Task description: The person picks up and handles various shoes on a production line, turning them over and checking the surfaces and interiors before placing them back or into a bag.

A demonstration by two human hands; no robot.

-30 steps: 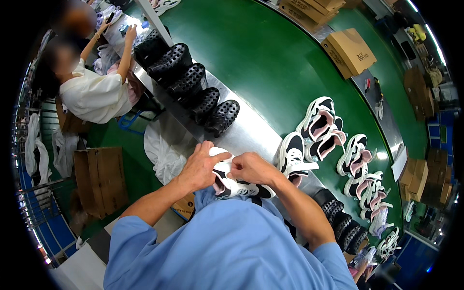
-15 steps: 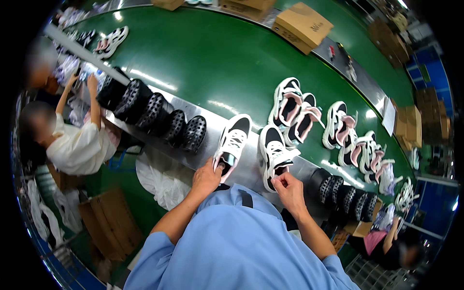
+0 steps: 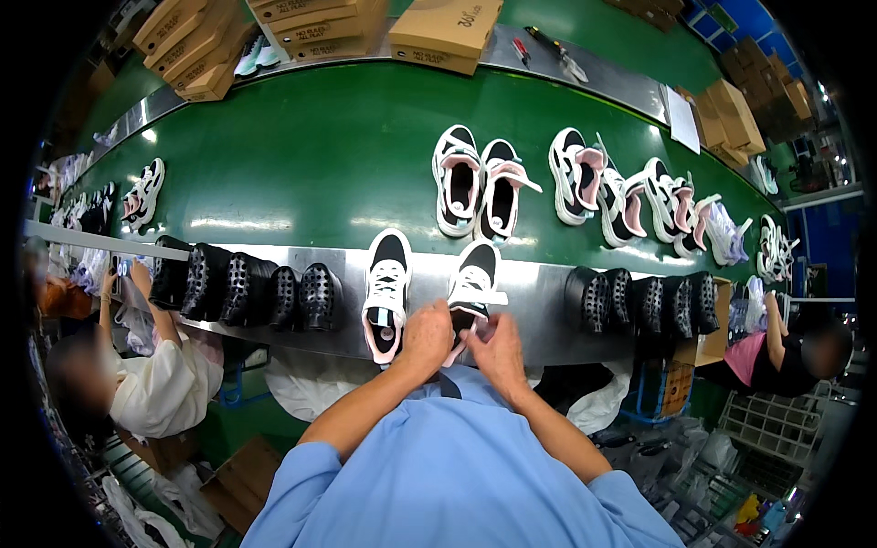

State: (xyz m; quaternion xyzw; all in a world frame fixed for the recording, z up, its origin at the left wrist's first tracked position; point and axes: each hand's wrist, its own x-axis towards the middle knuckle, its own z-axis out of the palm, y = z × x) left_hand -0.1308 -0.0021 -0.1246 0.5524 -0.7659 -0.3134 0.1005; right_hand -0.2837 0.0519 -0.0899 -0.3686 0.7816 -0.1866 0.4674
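Two white and black sneakers with pink lining stand on the metal edge in front of me, toes pointing away. Both my hands are at the heel opening of the right-hand sneaker (image 3: 477, 272), whose strap sticks out to the right. My left hand (image 3: 427, 336) is closed at the left side of its collar. On the other side, my right hand (image 3: 498, 352) pinches the collar near the heel. Fingertips of both hands are partly hidden. The left-hand sneaker (image 3: 389, 281) stands untouched beside my left hand, laces on and collar spread.
Black perforated shoe forms (image 3: 248, 288) line the metal edge at left, and more forms (image 3: 649, 301) stand at right. Several sneakers (image 3: 577, 178) sit on the green belt (image 3: 301, 173). Cardboard boxes (image 3: 445, 32) lie beyond. Other people (image 3: 164, 384) work at both sides.
My left hand has left the left-hand sneaker and moved right to the collar of the other one, where my right hand stays. The whole view has turned, levelling the bench.
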